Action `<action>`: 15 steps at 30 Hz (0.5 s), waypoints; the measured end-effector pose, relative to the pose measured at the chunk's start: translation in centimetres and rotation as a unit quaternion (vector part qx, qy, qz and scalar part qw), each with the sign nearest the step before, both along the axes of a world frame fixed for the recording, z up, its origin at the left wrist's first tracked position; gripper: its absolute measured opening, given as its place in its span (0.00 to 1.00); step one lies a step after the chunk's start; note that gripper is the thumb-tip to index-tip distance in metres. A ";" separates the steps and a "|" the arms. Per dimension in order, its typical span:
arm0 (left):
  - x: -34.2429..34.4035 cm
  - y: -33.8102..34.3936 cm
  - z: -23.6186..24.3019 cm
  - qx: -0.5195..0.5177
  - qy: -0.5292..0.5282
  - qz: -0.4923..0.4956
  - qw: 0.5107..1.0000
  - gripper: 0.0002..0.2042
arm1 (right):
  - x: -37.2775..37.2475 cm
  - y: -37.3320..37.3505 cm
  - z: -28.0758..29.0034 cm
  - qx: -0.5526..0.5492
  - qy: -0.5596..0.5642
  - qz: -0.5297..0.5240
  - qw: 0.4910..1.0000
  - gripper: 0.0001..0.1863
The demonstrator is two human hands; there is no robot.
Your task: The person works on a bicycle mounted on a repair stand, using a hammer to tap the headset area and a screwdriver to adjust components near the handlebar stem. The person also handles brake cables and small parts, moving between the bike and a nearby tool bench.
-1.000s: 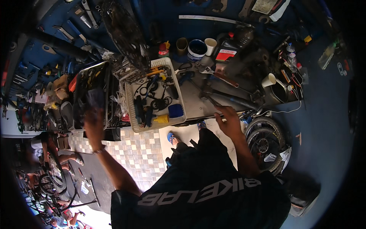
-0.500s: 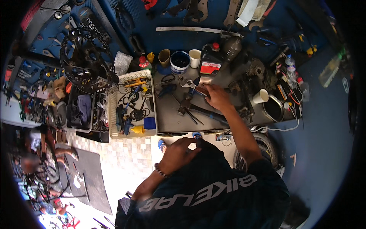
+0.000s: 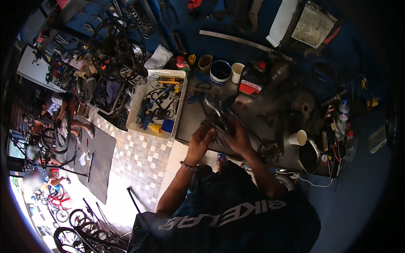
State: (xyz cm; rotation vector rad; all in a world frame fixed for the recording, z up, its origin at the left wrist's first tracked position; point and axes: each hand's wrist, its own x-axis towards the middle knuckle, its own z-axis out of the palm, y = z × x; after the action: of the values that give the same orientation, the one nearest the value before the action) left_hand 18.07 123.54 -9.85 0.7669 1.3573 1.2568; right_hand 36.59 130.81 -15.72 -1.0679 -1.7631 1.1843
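Observation:
Both hands are close together over the near part of the workbench [image 3: 192,126]. My right hand [image 3: 238,138], smeared by motion, appears closed on the handle end of an adjustable wrench [image 3: 213,108], whose silver head points away and left. Beside it, my left hand [image 3: 201,140] has its fingers bent and drawn together near the wrench's lower end. What the left fingers hold, if anything, I cannot make out. A dark long-handled tool [image 3: 244,123] lies just beyond the right hand.
A cream plastic basket [image 3: 182,99] of small tools and parts sits left. Along the back stand a tub [image 3: 220,72], a cup [image 3: 237,72] and a black bottle [image 3: 250,82]. Rightward are a tipped cup [image 3: 298,137], a cassette [image 3: 303,102] and a water bottle [image 3: 342,120].
My left hand has risen from in front of my body to the bench, beside the right. The right hand has drawn nearer to me with the wrench. The whole view has turned and shifted.

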 end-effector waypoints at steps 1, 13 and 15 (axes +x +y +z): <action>0.3 0.3 0.0 0.025 -0.034 0.020 0.999 0.25 | -0.3 -1.3 0.1 -0.016 0.019 0.007 1.000 0.22; -3.9 -5.9 3.4 0.004 0.081 0.144 0.986 0.15 | -5.4 0.2 7.7 0.023 0.013 0.179 0.983 0.17; -5.4 -8.9 3.9 0.011 0.089 0.148 0.985 0.14 | -8.9 3.7 8.0 0.166 -0.022 0.164 0.972 0.19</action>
State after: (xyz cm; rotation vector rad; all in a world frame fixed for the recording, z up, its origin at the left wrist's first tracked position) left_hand 12.65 114.60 -5.95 0.7243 1.6496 1.4629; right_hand 27.64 134.50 -7.72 -0.6264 -2.1392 1.0075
